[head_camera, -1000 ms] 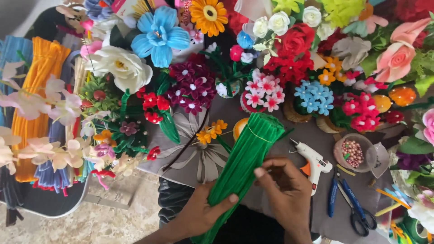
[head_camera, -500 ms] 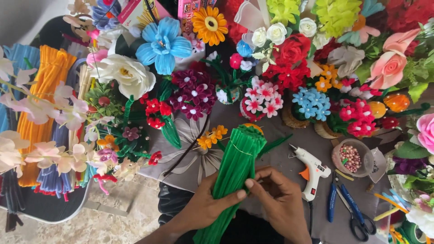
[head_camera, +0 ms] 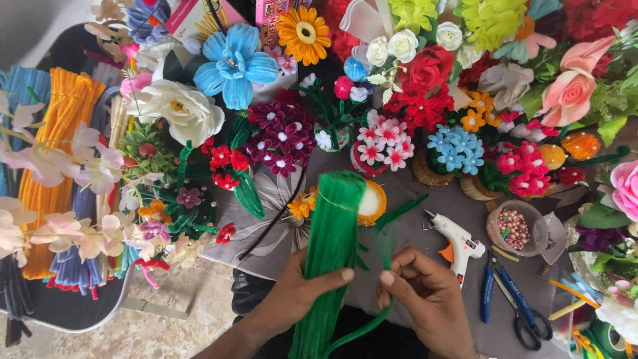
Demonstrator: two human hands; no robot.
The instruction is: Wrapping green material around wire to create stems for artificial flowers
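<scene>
1. I see my left hand wrapped around a thick bundle of green pipe cleaners, thumb pressed across its front, so the grip is clamped on the bundle.
2. The bundle stands nearly upright in the middle of the view, its top end close to a round yellow pad on the grey table cloth, its lower end running down past my wrist.
3. My right hand sits just beside the bundle, thumb and forefinger pinched together on a single green pipe cleaner that curves away from the bundle below the hand.
4. Just right of my right hand lies a white glue gun with an orange trigger.
5. Further right lie blue-handled pliers and scissors, touching each other.
6. A small clear bowl of pink beads sits above them.
7. Finished craft flowers crowd the top, among them a blue flower and a white flower.
8. On the left, orange pipe cleaners lie in a tray.
</scene>
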